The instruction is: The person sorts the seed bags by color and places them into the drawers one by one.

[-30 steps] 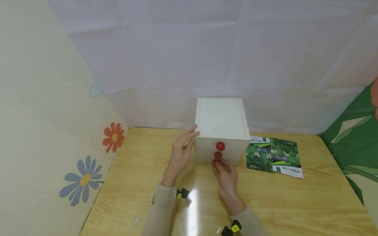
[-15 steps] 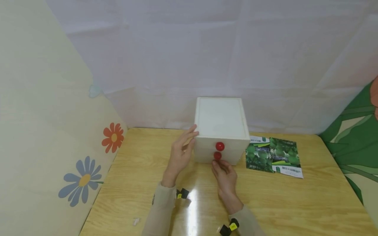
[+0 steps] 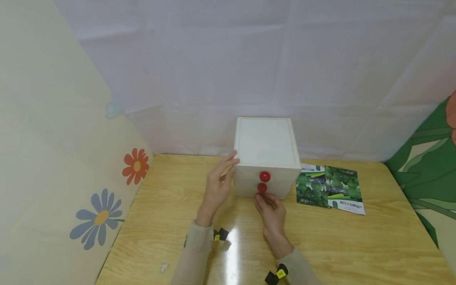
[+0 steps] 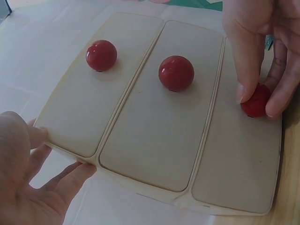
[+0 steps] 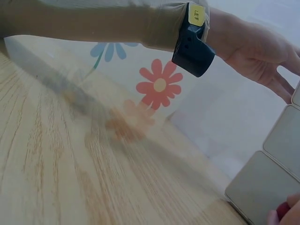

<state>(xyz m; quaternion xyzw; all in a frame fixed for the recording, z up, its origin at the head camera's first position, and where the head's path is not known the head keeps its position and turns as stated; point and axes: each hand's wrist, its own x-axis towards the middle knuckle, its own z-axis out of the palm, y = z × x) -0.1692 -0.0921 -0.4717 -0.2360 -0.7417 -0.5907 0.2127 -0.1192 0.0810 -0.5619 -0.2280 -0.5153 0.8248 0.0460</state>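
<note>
A white drawer box stands at the back of the table, its three drawer fronts flush with the frame in the left wrist view. Each front carries a round red knob; the top knob and the middle knob are untouched. My right hand pinches the bottom knob between thumb and fingers. With fingers spread and mostly straight, my left hand touches the box's left side near its upper front corner. In the head view the bottom knob is hidden behind the right fingers.
A green printed leaflet lies on the wooden table right of the box. A small whitish scrap is near the front left. A pale cloth hangs right behind the box, and flower-patterned cloth borders the left.
My right hand has shifted very slightly left while staying at the bottom knob. The left hand and the box look the same.
</note>
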